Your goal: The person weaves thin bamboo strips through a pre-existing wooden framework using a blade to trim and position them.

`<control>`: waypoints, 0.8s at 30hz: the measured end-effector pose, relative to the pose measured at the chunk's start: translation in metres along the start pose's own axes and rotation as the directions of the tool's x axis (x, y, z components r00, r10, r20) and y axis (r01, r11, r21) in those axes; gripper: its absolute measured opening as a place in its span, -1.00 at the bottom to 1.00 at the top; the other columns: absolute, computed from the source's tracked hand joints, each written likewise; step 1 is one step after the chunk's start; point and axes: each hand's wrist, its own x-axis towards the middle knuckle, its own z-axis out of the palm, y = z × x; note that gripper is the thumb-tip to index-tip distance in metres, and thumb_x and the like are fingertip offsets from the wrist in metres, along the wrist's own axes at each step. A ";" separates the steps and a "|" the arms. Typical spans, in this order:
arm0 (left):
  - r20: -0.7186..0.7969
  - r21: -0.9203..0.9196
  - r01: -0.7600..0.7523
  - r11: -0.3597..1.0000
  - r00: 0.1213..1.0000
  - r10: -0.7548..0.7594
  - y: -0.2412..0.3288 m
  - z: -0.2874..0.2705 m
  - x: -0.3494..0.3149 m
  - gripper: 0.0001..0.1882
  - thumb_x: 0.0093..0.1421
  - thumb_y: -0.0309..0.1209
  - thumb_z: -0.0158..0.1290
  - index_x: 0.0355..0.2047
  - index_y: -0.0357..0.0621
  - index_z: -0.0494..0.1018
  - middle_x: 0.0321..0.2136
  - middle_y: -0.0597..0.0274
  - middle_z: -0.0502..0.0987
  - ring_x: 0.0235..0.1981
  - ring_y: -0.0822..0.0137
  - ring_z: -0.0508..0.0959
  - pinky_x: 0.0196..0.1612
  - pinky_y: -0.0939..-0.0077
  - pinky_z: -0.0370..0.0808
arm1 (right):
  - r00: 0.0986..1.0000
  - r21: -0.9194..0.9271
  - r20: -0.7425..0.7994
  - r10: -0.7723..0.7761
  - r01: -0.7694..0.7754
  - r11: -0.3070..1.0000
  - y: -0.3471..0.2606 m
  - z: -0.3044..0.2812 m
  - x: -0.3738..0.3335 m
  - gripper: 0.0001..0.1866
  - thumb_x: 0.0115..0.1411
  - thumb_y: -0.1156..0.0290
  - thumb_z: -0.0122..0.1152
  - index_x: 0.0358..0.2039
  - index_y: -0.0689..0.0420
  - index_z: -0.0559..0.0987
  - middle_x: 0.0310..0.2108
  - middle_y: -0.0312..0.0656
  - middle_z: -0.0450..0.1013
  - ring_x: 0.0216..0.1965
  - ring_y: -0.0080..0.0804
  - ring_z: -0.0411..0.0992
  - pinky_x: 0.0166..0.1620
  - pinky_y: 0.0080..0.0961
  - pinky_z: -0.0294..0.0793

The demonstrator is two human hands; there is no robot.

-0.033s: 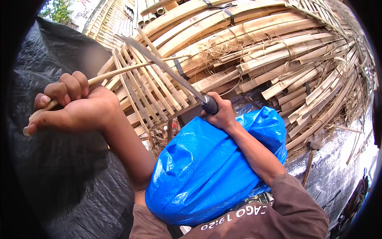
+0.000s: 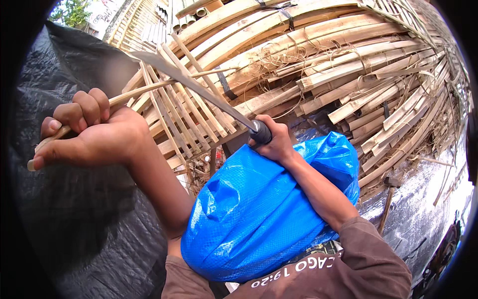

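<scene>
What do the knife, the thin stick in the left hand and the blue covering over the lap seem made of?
Knife: blade probably steel, grey with a dull sheen; dark handle, in the right hand, perhaps rubber or plastic.
Thin stick, in the left hand: likely bamboo or wood, from its pale tan surface.
Blue covering: likely woven plastic, glossy, given its fine grid texture and highlights.

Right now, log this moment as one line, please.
left hand: gripping thin strip | right hand: gripping long knife by handle | knife: crosses strip in view, contact unclear | blue sheet: under right forearm
</scene>
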 end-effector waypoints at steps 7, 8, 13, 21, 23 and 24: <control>-0.067 -0.017 0.035 0.999 0.997 -0.036 -0.006 -0.012 0.008 -0.39 0.29 0.34 -0.35 -0.54 0.09 0.19 -0.73 0.46 -0.03 -0.73 0.55 -0.10 -0.65 0.64 -0.11 | 0.912 -0.194 -0.097 0.399 -0.411 0.891 0.029 0.001 -0.001 -0.60 -0.11 0.39 0.36 -0.20 0.10 0.49 -0.47 0.05 0.56 -0.35 0.03 0.58 -0.33 -0.20 0.54; -0.069 -0.023 0.037 0.999 0.997 -0.039 -0.007 -0.011 0.008 -0.39 0.29 0.34 -0.35 -0.54 0.09 0.19 -0.73 0.46 -0.03 -0.73 0.55 -0.10 -0.65 0.64 -0.11 | 0.930 -0.176 -0.081 0.359 -0.368 0.913 0.025 -0.001 -0.001 -0.59 -0.11 0.39 0.36 -0.19 0.09 0.49 -0.47 0.05 0.55 -0.35 0.03 0.58 -0.33 -0.20 0.54; -0.040 0.045 -0.006 0.999 0.999 0.008 -0.007 -0.013 0.008 -0.39 0.31 0.31 -0.39 -0.54 0.07 0.17 -0.74 0.46 -0.03 -0.73 0.54 -0.11 -0.65 0.64 -0.11 | 1.000 -0.009 0.003 0.015 -0.015 1.000 -0.001 0.001 -0.002 -0.57 -0.10 0.42 0.41 -0.17 0.08 0.47 -0.48 0.03 0.54 -0.35 -0.02 0.59 -0.31 -0.28 0.54; -0.097 -0.002 0.049 0.999 0.994 -0.049 -0.011 -0.014 0.017 -0.38 0.32 0.31 -0.42 -0.55 0.06 0.16 -0.74 0.45 -0.01 -0.74 0.54 -0.10 -0.66 0.64 -0.11 | 0.943 -0.187 -0.083 0.322 -0.332 0.925 0.024 0.004 0.000 -0.60 -0.09 0.46 0.40 -0.21 0.13 0.48 -0.50 -0.10 0.53 -0.45 -0.36 0.55 -0.34 -0.38 0.51; -0.077 0.005 0.038 0.999 0.996 -0.037 -0.011 -0.015 0.015 -0.38 0.32 0.31 -0.41 -0.55 0.06 0.16 -0.74 0.45 0.00 -0.74 0.54 -0.09 -0.66 0.64 -0.11 | 0.945 -0.189 -0.069 0.320 -0.328 0.926 0.015 0.003 -0.003 -0.58 -0.11 0.48 0.40 -0.18 0.13 0.49 -0.49 -0.10 0.54 -0.47 -0.39 0.55 -0.35 -0.39 0.52; -0.048 -0.007 0.017 1.000 0.999 -0.018 -0.010 -0.017 0.014 -0.38 0.32 0.31 -0.41 -0.55 0.06 0.17 -0.74 0.45 0.00 -0.75 0.54 -0.09 -0.66 0.64 -0.10 | 0.972 -0.139 -0.038 0.231 -0.234 0.962 0.013 0.003 -0.005 -0.57 -0.11 0.49 0.41 -0.18 0.14 0.49 -0.49 -0.11 0.54 -0.46 -0.40 0.55 -0.35 -0.40 0.52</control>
